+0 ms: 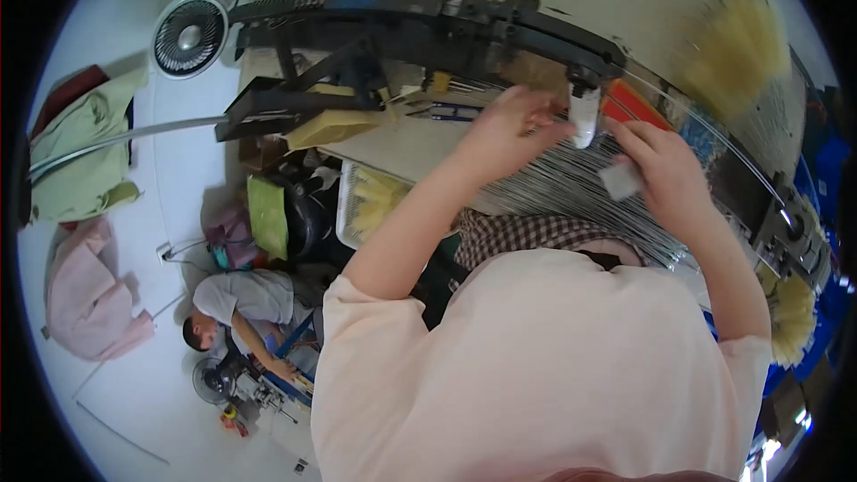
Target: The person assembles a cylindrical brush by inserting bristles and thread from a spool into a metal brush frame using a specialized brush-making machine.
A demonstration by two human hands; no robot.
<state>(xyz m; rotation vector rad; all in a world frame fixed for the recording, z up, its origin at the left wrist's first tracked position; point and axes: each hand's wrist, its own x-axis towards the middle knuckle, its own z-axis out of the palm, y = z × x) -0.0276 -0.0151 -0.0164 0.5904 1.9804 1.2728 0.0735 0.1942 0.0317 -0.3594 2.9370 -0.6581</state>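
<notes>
My left hand (525, 129) is raised beside a white cylinder (584, 116) that hangs from the end of a dark metal machine arm (473, 22). Its fingers are curled together, and anything small between them is hidden. On the cylinder's other side is my right hand (665, 170), with fingers bent toward it. A small pale square piece (620, 180) shows at the thumb side of this hand, seemingly gripped there. Beneath both hands lies a thick bundle of thin metal rods (571, 196), reaching toward my lap. A red-orange flat piece (636, 103) lies just beyond the right hand.
Long-nosed pliers (446, 112) lie left of my left hand. Yellow bristle bunches (736, 49) stand at far right; more fill a white basket (344, 201). A fan (189, 36) is at far left. Another person (254, 299) works at lower left. A long wire (714, 134) runs to a right-hand mechanism.
</notes>
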